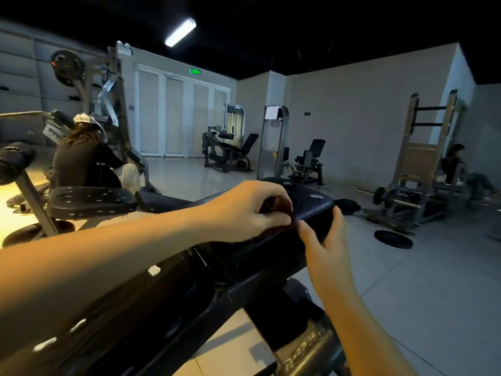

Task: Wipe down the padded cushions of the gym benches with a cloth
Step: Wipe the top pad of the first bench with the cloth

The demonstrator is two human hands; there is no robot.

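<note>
Cloth [279,211] on bench cushion [311,200], both hands engaged.
Left hand [249,210] bunches dark red cloth against cushion top; right hand [325,240], at 4 o'clock from cloth, grips cushion edge, thumb on top.

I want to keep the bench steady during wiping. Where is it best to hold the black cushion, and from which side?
Probably its long right edge, approached from the right: the cushion is thick and flat-sided there, so the thumb sits on top and the fingers wrap the side wall, as the right hand does. The left hand holds the cloth on top.
</note>
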